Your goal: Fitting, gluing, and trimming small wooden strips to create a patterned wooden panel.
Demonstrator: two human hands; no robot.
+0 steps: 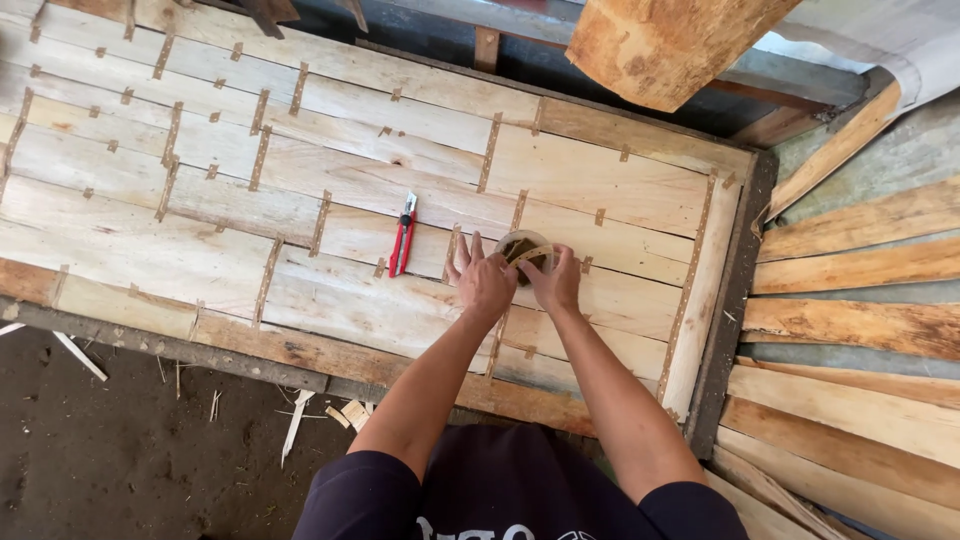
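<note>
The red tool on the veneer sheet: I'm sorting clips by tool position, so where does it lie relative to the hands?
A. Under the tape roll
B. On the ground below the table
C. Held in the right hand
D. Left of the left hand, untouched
D: the red tool lies on the sheet just left of the left hand, touched by neither hand; the right hand is at the tape roll.

We had a single head-worn view that looked steeply down from above onto the patched veneer sheet (330, 190), fairly near, with its right edge beside stacked planks (860, 270).
</note>
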